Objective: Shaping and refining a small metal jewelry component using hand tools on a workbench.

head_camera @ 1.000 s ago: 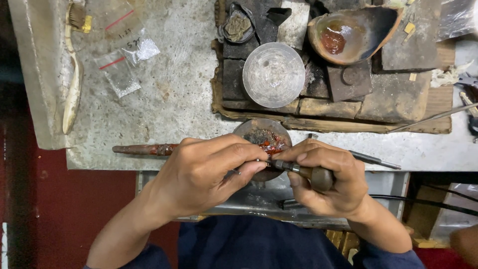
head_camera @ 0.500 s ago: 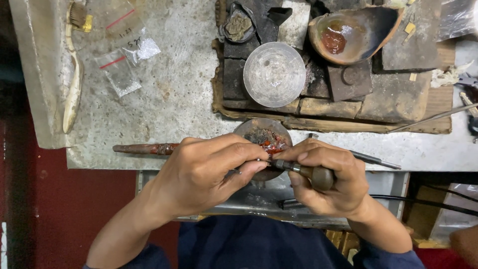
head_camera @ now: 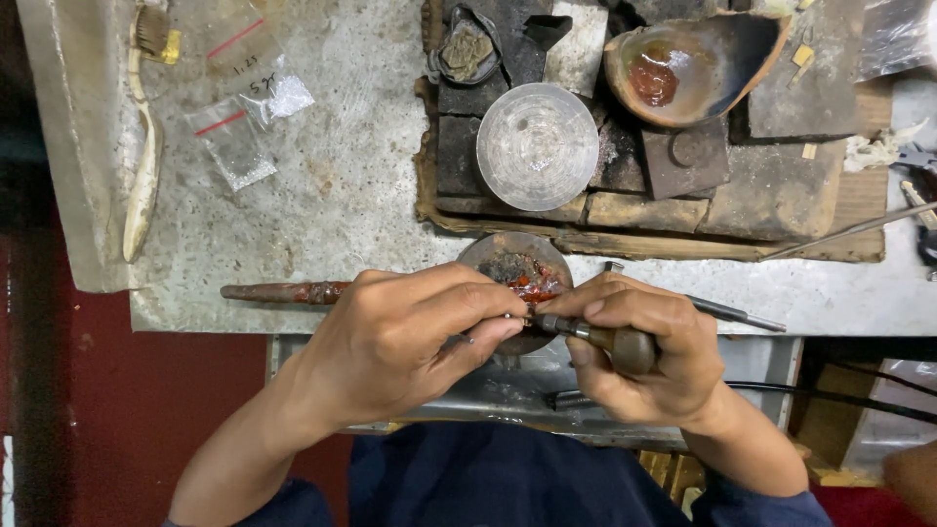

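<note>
A round block topped with red wax (head_camera: 520,270) sits at the front edge of the grey bench (head_camera: 342,195), on a long reddish stick handle (head_camera: 278,292) that points left. My left hand (head_camera: 405,337) grips that handle near the block, thumb and forefinger pinched at the wax. My right hand (head_camera: 630,346) is closed on a small graver with a brown rounded wooden handle (head_camera: 625,346); its metal tip meets the left fingertips at the wax. The piece set in the wax is too small to make out.
Behind the block lie charred bricks on a wooden board (head_camera: 859,210), a clear glass dish (head_camera: 537,146) and a dark bowl with red residue (head_camera: 693,63). Small plastic bags (head_camera: 239,146) and a pale toothbrush (head_camera: 144,137) lie at left. A thin metal rod (head_camera: 727,312) lies at right.
</note>
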